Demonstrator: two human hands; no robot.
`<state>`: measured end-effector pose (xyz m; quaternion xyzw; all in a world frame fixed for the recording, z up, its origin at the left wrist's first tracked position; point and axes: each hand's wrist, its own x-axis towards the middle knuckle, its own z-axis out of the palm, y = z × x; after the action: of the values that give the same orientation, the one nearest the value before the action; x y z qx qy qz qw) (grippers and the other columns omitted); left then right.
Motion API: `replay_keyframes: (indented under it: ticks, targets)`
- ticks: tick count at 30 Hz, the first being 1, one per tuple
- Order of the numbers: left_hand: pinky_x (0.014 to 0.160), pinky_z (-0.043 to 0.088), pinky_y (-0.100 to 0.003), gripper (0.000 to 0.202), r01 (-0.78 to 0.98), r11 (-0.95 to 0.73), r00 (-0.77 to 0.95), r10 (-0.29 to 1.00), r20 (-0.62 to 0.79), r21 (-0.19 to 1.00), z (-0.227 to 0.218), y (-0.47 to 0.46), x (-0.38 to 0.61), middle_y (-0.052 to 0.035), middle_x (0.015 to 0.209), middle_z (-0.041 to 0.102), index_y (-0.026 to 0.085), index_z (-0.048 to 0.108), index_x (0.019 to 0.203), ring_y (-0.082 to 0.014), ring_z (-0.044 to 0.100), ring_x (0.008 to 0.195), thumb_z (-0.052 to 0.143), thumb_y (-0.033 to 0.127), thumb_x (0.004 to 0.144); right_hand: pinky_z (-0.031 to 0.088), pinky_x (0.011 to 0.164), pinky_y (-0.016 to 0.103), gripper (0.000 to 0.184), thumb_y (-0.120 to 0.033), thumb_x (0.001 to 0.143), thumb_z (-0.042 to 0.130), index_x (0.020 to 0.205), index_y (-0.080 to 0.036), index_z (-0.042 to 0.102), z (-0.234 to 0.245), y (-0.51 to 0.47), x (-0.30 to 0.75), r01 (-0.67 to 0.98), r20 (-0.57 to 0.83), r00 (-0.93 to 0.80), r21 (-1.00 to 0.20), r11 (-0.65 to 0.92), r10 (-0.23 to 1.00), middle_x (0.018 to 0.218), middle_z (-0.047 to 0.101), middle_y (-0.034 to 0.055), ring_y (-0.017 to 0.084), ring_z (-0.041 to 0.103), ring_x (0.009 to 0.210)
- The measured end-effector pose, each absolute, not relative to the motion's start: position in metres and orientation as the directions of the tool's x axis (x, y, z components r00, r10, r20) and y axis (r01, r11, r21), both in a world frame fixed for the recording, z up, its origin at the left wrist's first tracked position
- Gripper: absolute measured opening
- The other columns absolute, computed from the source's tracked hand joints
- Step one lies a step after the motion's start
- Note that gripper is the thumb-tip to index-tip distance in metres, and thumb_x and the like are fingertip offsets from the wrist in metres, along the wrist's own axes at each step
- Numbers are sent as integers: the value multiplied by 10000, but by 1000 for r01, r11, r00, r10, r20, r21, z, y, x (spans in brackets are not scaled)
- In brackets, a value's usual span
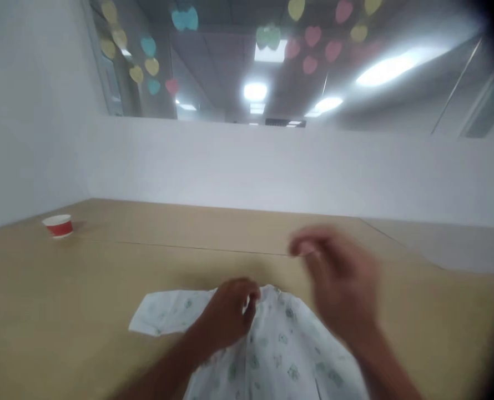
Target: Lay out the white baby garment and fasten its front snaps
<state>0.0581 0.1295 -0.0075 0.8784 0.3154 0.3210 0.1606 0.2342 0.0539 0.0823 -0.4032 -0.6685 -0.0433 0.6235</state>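
A white garment with a small green print [272, 350] lies spread on the light wooden table [84, 289] in front of me, one sleeve reaching out to the left. My left hand [228, 314] rests on the garment near its top edge, fingers curled and pinching the cloth. My right hand [338, 283] hovers above the garment's right side, smeared by motion, so its fingers are unclear.
A small red and white paper cup [58, 226] stands at the far left of the table. White partition walls [272, 166] enclose the back and left. Coloured paper hearts hang from the ceiling above.
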Motion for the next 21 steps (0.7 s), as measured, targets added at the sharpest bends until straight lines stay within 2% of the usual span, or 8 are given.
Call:
replay_keyframes:
  ticks: [2, 4, 7, 9, 11, 14, 17, 21]
  targets:
    - [784, 457, -392, 169, 539, -678, 540, 733, 412, 499, -51, 130, 51, -88, 880, 666, 187, 643, 901, -251, 608, 835, 486, 136, 862, 487, 670, 253, 115, -169, 864, 536, 811, -206, 631, 35, 71, 217, 581, 778, -114, -452, 677, 617, 742, 643, 1, 125, 596, 686]
    - [794, 456, -358, 207, 492, -621, 557, 763, 327, 610, -79, 134, 45, -71, 900, 682, 211, 663, 889, -236, 629, 870, 461, 163, 903, 489, 657, 262, 128, -187, 834, 542, 825, -222, 665, -15, 89, 210, 580, 625, -248, -516, 630, 740, 744, 653, 16, 141, 599, 683]
    - [787, 443, -335, 179, 491, -591, 605, 760, 239, 640, -95, 138, 40, -62, 938, 662, 198, 653, 923, -224, 613, 881, 489, 157, 864, 485, 636, 235, 210, -115, 734, 541, 861, -222, 669, -60, 100, 215, 621, 351, -164, -689, 373, 922, 757, 618, 16, 136, 589, 695]
    - [777, 423, -325, 162, 536, -542, 563, 801, 205, 647, -89, 136, 39, -45, 923, 649, 190, 636, 910, -211, 592, 861, 498, 148, 836, 471, 680, 231, 233, -65, 671, 534, 811, -209, 651, -64, 94, 222, 615, 313, -202, -697, 369, 928, 770, 609, 1, 122, 570, 715]
    - [758, 398, -299, 109, 526, -568, 621, 765, 170, 633, -77, 135, 38, -18, 895, 624, 178, 599, 827, -180, 565, 843, 520, 115, 786, 447, 660, 216, 246, -42, 654, 521, 797, -207, 634, -56, 89, 228, 558, 261, -363, -708, 433, 894, 735, 607, -28, 101, 556, 685]
    - [690, 350, -286, 122, 490, -639, 718, 682, 141, 594, -58, 139, 38, 13, 795, 565, 163, 525, 718, -141, 500, 745, 510, 44, 694, 467, 827, 246, 288, -54, 719, 503, 857, -240, 673, -45, 90, 235, 518, 183, -576, -672, 529, 796, 937, 676, -35, 115, 616, 871]
    - [681, 343, -285, 144, 507, -641, 726, 678, 115, 576, -51, 141, 38, 23, 799, 562, 167, 519, 733, -135, 490, 739, 485, 30, 705, 464, 905, 287, 293, -92, 775, 500, 925, -268, 680, -42, 91, 239, 571, 118, -601, -628, 528, 790, 1091, 668, -38, 136, 610, 996]
    - [705, 375, -280, 134, 469, -678, 764, 633, 125, 566, -52, 139, 38, 16, 812, 577, 169, 565, 755, -137, 515, 761, 501, 52, 759, 472, 857, 304, 276, -132, 783, 523, 977, -278, 654, -42, 86, 241, 642, 54, -573, -590, 489, 818, 1071, 639, -21, 147, 591, 975]
